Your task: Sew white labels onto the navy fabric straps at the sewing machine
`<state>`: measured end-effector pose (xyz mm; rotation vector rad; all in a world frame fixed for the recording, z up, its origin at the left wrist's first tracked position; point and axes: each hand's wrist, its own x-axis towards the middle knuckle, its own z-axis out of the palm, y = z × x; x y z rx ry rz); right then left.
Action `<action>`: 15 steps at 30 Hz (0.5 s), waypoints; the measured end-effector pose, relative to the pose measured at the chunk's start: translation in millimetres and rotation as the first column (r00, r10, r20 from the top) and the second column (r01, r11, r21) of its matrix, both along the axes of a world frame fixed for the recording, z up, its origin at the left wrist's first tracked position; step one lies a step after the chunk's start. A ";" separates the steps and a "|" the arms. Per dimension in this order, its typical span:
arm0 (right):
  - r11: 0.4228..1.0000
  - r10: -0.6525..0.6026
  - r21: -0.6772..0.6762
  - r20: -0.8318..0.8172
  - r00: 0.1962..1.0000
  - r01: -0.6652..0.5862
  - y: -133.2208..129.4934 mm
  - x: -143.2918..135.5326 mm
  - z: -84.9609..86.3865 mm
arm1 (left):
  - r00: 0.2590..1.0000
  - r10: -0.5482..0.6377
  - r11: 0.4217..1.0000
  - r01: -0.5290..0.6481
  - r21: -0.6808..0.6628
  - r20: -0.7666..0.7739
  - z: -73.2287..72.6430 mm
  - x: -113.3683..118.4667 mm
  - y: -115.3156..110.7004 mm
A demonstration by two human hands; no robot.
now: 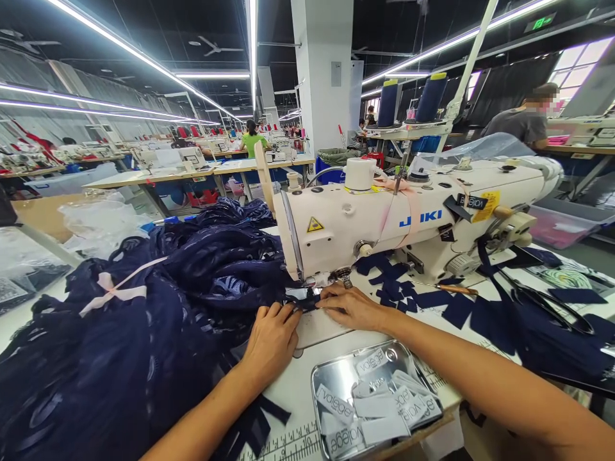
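A cream Juki sewing machine [384,224] stands across the table. Both my hands rest at its needle [344,279]. My left hand [271,342] lies flat, pressing dark navy fabric [182,301] onto the machine bed. My right hand [353,306] pinches the fabric edge just beside the presser foot. The large navy fabric heap spreads over the left of the table, tied with a pink ribbon [115,289].
A metal tray [327,384] of white woven labels sits near the table's front edge. Small navy fabric pieces [451,307] and black scissors [548,301] lie to the right. Thread cones [430,96] stand behind the machine. Other people work at distant tables.
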<state>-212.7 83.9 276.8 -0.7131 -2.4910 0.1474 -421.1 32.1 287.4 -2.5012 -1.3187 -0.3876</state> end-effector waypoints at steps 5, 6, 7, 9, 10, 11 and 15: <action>1.000 0.008 0.029 0.009 1.000 -0.008 -0.9 0.0 -0.3 | 0.999 -0.040 0.993 0.043 0.112 -0.030 1.1 0.0 -1.6; 0.999 0.004 0.040 0.017 1.000 -0.005 -1.1 -0.1 -0.3 | 0.997 -0.064 0.983 0.071 0.169 -0.047 2.2 0.6 -1.3; 0.999 -0.001 0.049 0.025 1.000 -0.001 -1.2 -0.4 -0.3 | 0.993 -0.091 0.966 0.105 0.234 -0.069 3.7 1.6 -0.5; 0.998 -0.010 0.054 0.036 0.999 0.008 -0.8 -0.9 -0.1 | 0.985 -0.132 0.922 0.164 0.352 -0.113 6.6 4.9 3.7; 0.999 -0.013 0.050 0.037 0.999 0.011 -0.5 -1.1 0.1 | 0.982 -0.142 0.906 0.181 0.383 -0.126 7.6 6.9 7.0; 0.999 -0.014 0.041 0.033 0.999 0.013 -0.1 -1.3 0.4 | 0.980 -0.151 0.902 0.192 0.386 -0.133 8.1 9.0 11.0; 0.999 -0.029 -0.024 -0.001 1.000 0.029 0.9 -2.4 3.5 | 0.981 -0.172 0.967 0.185 0.175 -0.085 3.6 13.5 26.9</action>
